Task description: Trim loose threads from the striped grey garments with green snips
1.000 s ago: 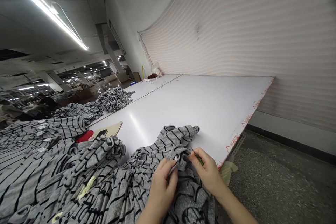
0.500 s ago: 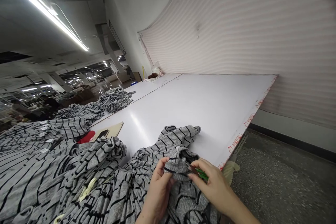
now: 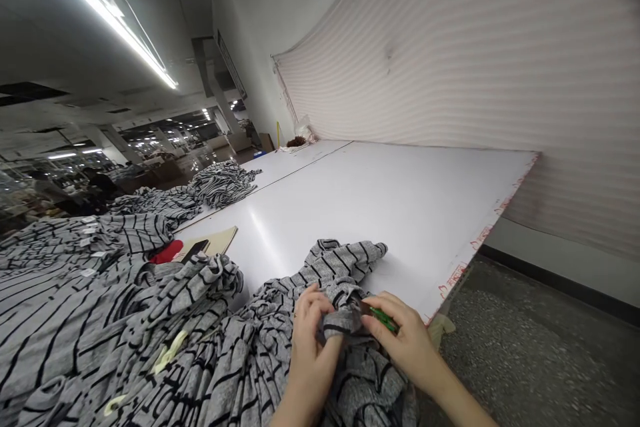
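On the white laminate bench (image 3: pixel 380 200), a grey black-striped knit garment (image 3: pixel 360 380) lies bunched; the left hand (image 3: pixel 313 340) grips a fold (image 3: pixel 341 321) in a narrow pinch, while the nearer right hand (image 3: pixel 407 340) grips a slim green-handled hand tool (image 3: pixel 384 319), long axis aimed up-left at that fold

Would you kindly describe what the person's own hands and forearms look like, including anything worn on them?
Both are bare: the left hand and the right hand wear no gloves, and no ring, watch or bracelet shows. The left forearm and right forearm also look bare, with no sleeve or cuff in view.
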A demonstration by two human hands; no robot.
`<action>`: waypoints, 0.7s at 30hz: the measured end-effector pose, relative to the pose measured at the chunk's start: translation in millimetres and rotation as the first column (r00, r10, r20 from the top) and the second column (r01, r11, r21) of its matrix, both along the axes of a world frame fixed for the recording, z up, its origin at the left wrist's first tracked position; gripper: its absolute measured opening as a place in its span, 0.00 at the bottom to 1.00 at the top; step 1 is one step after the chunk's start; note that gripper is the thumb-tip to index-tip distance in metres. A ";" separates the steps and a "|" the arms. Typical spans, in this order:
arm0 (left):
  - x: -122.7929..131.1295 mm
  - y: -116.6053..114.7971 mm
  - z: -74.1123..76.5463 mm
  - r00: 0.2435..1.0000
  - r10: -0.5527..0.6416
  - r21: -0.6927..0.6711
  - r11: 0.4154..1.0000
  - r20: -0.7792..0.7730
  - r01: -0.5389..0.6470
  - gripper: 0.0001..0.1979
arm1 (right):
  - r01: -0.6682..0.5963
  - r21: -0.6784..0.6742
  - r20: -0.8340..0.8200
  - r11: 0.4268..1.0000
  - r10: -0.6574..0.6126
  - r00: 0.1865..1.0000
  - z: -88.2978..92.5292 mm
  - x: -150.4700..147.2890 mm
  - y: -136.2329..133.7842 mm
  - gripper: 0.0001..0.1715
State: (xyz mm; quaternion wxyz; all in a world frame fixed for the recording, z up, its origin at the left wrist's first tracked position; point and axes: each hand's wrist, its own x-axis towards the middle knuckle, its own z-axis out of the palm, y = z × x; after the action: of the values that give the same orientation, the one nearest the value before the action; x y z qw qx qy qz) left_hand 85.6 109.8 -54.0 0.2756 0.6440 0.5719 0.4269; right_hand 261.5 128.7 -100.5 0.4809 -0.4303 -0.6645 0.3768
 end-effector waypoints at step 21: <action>37.9 -4.2 -35.0 0.993 -0.033 -0.084 0.996 0.110 0.043 0.24 | 0.157 -0.110 -0.230 0.981 -0.179 0.957 7.7 -0.7 -3.4 0.18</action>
State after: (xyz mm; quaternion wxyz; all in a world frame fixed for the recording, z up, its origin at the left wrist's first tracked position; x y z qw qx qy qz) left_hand 123.5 105.6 -89.0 0.3417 0.6182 0.5617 0.4308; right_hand 260.8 125.3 -92.9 0.5677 -0.4582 -0.5451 0.4131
